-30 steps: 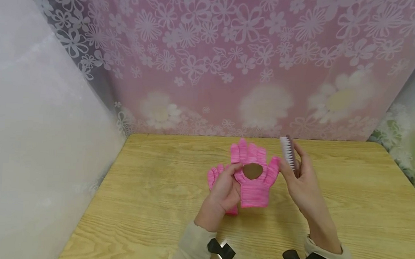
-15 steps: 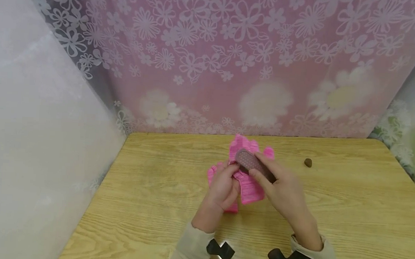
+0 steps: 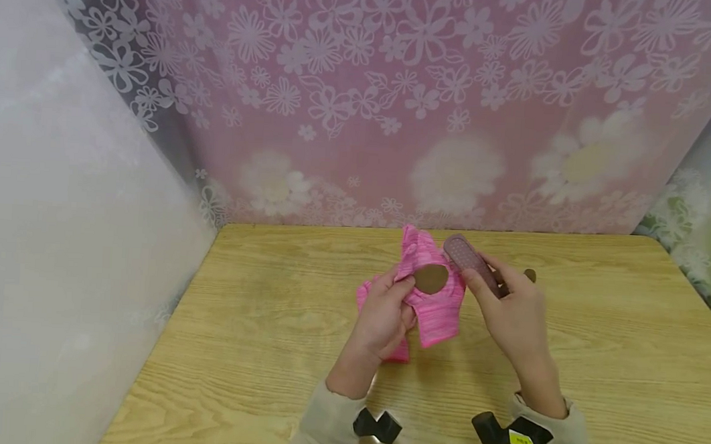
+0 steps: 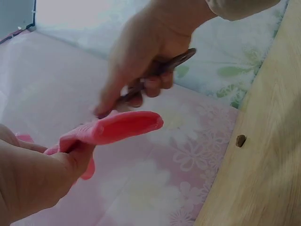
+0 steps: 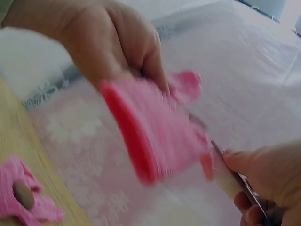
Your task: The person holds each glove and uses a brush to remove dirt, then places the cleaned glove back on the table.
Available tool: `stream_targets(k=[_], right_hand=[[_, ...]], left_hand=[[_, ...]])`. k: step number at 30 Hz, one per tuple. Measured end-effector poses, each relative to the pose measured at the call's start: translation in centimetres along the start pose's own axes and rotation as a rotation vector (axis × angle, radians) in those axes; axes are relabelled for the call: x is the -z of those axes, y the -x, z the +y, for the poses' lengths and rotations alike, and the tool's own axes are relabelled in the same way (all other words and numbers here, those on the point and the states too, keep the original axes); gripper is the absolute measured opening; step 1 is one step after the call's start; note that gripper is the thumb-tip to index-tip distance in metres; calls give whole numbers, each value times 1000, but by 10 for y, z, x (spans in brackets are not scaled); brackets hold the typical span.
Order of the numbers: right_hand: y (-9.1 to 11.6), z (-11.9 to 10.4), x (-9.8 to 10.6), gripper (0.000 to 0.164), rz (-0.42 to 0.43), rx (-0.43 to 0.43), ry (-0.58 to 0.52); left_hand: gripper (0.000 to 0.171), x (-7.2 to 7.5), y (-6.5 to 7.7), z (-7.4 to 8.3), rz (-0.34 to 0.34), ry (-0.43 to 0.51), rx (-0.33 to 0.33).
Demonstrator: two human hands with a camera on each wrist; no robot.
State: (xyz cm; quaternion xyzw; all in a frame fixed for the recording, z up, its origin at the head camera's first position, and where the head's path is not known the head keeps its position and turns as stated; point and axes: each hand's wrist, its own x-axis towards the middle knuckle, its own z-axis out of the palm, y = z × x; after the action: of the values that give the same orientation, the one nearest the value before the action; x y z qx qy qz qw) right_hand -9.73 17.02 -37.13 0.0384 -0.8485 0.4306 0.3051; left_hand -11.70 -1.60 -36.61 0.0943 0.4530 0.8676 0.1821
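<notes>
My left hand (image 3: 380, 317) grips a pink knit glove (image 3: 441, 317) by its side, raised above the table. A round brown patch (image 3: 431, 278) shows on the glove's palm, and its fingers are partly bent over. In my right hand (image 3: 516, 317) is a scrub brush (image 3: 471, 261) with a mauve dotted back, held at the glove's right edge. The bristles are turned out of sight in the head view. A second pink glove (image 5: 44, 207) lies on the table, with a brown patch (image 5: 22, 195) of its own; my left hand partly covers it in the head view.
A small brown lump (image 4: 241, 141) lies on the wooden table (image 3: 253, 324), just beyond my right hand. A pink flowered curtain (image 3: 349, 114) hangs behind the table, and a pale sheet (image 3: 77, 234) stands along the left.
The brush first moved left onto the glove's palm, then back right, uncovering the brown patch. The held glove has tilted and its fingers have bent; my left hand kept its grip.
</notes>
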Motion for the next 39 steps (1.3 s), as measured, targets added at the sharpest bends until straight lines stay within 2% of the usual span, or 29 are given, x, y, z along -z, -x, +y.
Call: stream_targets(k=[2,5,8,10,13,16,19,21,24,28,31,35,37,39], right_hand=[[-3,7,6,35,34,-43,62],[-7,14,16,41,89,-150,117],[-9,17,28,49,113,-287,72],[-9,17,33,55,119,-365,39],[-11,14,36,63,105,-405,-6],[-12,9,35,65,70,-395,-27],[-12,4,33,64,32,-377,-56],[-9,0,30,63,20,-349,-70],[-4,-10,26,62,-22,-285,-87],[4,-26,22,59,-138,-212,-139],[8,-35,22,59,-213,-193,-178],[10,-41,25,57,-243,-177,-157],[9,-41,25,56,-242,-161,-131],[8,-40,25,55,-242,-130,-99]], left_hand=[[34,0,0,3,-2,45,-4],[31,0,1,7,-67,174,-26],[30,1,2,8,-188,342,-34],[27,1,3,7,-232,423,-30],[41,-2,2,1,-283,490,-52],[59,-6,0,-5,-304,485,-57],[67,-7,0,-9,-283,443,-3],[66,-7,-2,-12,-249,416,36],[51,-6,-3,-16,-149,416,90],[36,-5,-2,-21,-60,434,109],[34,-4,-3,-23,-64,404,92],[33,-4,-4,-25,-59,354,98],[33,-4,-5,-25,-31,323,118],[35,-3,-7,-25,20,243,123]])
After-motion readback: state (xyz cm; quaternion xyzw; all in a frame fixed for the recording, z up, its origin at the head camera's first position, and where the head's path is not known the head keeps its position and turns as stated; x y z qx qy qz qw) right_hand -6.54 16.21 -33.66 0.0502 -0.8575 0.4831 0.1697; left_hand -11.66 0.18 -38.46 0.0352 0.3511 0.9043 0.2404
